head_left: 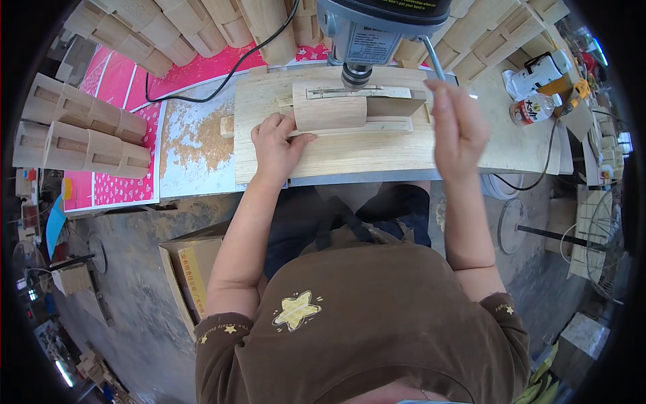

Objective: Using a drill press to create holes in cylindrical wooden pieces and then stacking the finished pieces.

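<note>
Under drill chuck [355, 75]: left hand [276, 145] flat on wood block [330, 111]; right hand [457, 124] grip around lever [434, 57].

The person wore a dark brown short-sleeved top, loose across the shoulders and chest. A pale yellow checked star [295, 310] was sewn on the left side of the chest, with small stitched marks beside it. Each sleeve hem carried a row of tiny light lettering and a small yellow star, one on the left sleeve [229, 329] and one on the right sleeve [509, 310]. Below the top showed dark blue clothing over the lap. Both forearms were bare, and the left hand [276, 145] and right hand [457, 124] wore no gloves or rings that could be seen
</note>
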A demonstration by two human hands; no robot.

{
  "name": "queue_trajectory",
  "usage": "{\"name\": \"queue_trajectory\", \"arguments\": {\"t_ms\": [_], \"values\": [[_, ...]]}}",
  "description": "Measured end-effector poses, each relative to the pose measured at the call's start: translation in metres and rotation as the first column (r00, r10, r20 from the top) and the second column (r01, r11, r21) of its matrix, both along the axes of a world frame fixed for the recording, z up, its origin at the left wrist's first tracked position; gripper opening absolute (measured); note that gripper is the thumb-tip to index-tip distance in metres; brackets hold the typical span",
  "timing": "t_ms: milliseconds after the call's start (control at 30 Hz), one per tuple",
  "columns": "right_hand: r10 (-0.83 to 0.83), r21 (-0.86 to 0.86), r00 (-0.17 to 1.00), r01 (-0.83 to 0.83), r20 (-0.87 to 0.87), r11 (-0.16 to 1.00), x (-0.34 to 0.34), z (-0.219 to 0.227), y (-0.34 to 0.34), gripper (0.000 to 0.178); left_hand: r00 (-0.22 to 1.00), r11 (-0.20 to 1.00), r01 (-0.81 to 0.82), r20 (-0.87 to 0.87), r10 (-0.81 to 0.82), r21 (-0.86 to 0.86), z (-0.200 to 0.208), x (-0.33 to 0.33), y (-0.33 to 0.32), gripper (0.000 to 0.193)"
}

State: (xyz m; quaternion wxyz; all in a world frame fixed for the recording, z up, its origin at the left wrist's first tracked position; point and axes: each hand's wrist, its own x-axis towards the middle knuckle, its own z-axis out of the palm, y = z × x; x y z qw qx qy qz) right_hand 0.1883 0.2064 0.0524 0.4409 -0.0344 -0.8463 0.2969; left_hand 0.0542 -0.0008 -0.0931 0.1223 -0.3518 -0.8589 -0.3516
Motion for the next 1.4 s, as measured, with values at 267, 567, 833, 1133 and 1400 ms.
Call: {"name": "queue_trajectory", "arguments": {"t_ms": [267,567,833,1133,1400], "values": [[0.077,0.089,0.994,-0.07,-0.082,0.994,-0.011,-0.046,0.019,0.006,0.999,1.0,0.01,0.033,-0.011,0.029,-0.003,-0.001,0.002,0.052],[-0.141,0.047,0.99,0.14,0.013,0.989,-0.087,0.106,0.058,0.029,0.997,1.0,-0.01,-0.08,0.01,-0.003,0.005,0.014,0.034,0.05],[0.013,0.14,1.0,-0.015,0.016,0.99,-0.057,0.107,0.041,0.033,0.999,1.0,-0.018,-0.028,0.018,-0.013,0.006,0.017,0.042,0.053],[0.092,0.045,0.975,-0.085,-0.2,0.995,-0.013,-0.045,0.017,0.004,1.0,1.0,-0.014,-0.012,0.013,-0.028,0.004,0.018,0.039,0.053],[0.136,0.214,0.971,-0.093,-0.195,0.972,-0.017,-0.04,0.027,0.007,1.0,1.0,-0.013,-0.022,0.013,-0.023,0.002,0.015,0.041,0.052]]}}
